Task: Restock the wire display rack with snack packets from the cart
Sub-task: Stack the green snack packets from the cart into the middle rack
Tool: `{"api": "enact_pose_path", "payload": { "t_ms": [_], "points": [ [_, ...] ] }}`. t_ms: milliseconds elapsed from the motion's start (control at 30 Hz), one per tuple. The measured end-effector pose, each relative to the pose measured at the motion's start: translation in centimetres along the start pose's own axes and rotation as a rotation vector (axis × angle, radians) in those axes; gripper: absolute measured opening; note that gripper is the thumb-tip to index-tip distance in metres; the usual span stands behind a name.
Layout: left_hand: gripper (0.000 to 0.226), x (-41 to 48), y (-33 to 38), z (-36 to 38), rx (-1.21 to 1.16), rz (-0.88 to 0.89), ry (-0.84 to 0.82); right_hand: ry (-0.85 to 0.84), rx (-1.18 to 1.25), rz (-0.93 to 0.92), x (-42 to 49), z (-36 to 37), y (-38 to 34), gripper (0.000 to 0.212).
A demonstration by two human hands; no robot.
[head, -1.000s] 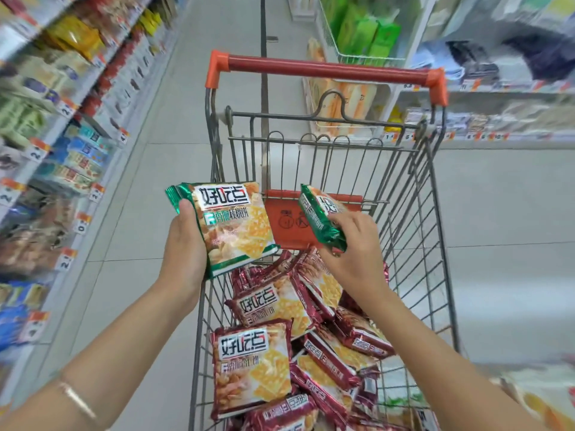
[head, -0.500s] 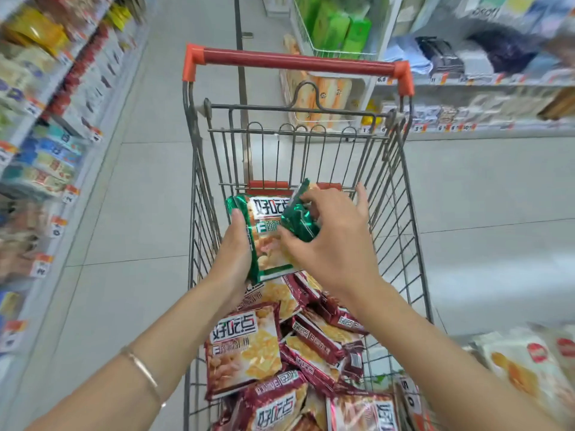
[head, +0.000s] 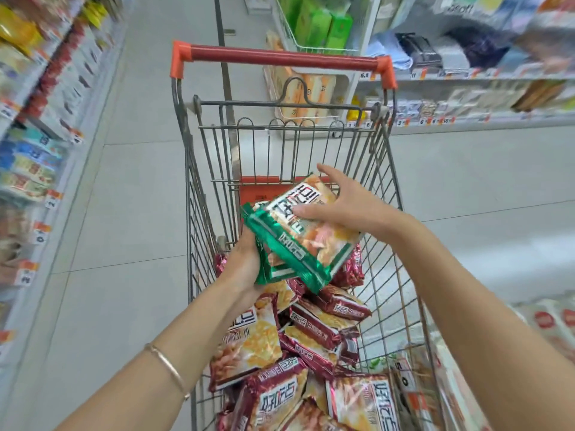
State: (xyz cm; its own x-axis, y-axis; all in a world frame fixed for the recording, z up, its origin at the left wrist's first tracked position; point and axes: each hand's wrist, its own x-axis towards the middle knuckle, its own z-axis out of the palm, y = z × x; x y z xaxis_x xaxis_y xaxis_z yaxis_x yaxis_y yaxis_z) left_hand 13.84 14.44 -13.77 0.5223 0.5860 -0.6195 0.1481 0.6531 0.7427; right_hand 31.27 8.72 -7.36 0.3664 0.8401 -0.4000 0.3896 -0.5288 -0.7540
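Two green snack packets [head: 306,241] are stacked over the middle of the wire cart [head: 199,188]. My left hand [head: 244,262] grips the stack from below at its left end. My right hand [head: 339,205] lies on the top packet with straight, spread fingers. Below them several dark red snack packets [head: 317,331] fill the cart's basket. A white wire display rack [head: 284,24] holding green and orange packs stands beyond the cart's red handle [head: 280,56].
Stocked shelves [head: 34,144] run along the left of the aisle. More shelves [head: 466,76] with price tags line the right. Pale packets [head: 547,325] sit at the lower right edge. Grey floor tiles lie on both sides of the cart.
My right hand laid its green packet on top of the one in my left hand, then flattened out on it. Both hands now sit lower, over the cart.
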Motion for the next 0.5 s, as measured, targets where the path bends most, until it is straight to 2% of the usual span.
{"api": "enact_pose_path", "payload": {
  "t_ms": [133,200,267,333,400,433,500],
  "points": [
    [0.065,0.3,0.6,-0.2,-0.008,-0.051,-0.12,-0.042,0.038,0.18,1.1,-0.1,2.5,0.135],
    [0.071,-0.4,1.0,0.1,0.056,-0.06,-0.282,-0.007,0.052,0.225,0.8,0.7,3.0,0.131],
    [0.066,-0.9,1.2,0.4,0.157,-0.096,-0.324,0.052,0.099,0.264,0.4,1.6,3.5,0.127],
    [0.084,0.2,2.0,1.2,0.255,-0.063,-0.318,0.094,0.217,0.276,0.1,2.2,4.5,0.128],
    [0.11,1.3,2.4,1.5,0.338,-0.046,-0.27,0.11,0.478,0.275,-0.4,1.7,6.0,0.124],
    [0.101,1.2,2.7,1.7,0.365,-0.022,-0.268,0.1,0.586,0.283,-1.2,1.1,6.6,0.116],
    [0.049,0.3,3.4,2.9,0.373,-0.03,-0.348,0.059,0.675,0.264,-4.3,0.2,6.6,0.086]
  ]
}}
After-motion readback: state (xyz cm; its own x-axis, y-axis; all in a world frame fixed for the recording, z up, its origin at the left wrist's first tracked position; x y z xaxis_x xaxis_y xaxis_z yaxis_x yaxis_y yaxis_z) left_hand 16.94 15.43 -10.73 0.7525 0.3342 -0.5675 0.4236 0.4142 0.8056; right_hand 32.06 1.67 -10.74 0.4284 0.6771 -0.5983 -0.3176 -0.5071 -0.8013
